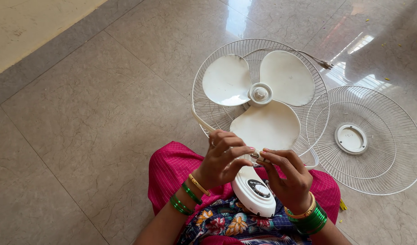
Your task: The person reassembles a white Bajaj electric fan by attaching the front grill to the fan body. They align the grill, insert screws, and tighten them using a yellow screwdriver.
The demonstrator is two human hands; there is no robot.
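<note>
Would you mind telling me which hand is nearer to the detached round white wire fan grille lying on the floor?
Right. The right hand is just left of the detached round white wire fan grille; the left hand is farther left.

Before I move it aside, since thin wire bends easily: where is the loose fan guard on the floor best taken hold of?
Take the loose guard by its outer rim, coming from its near edge beside your right hand. It lies flat with its domed side down, so the rim ring stands up, thicker than the fine spokes.
</note>
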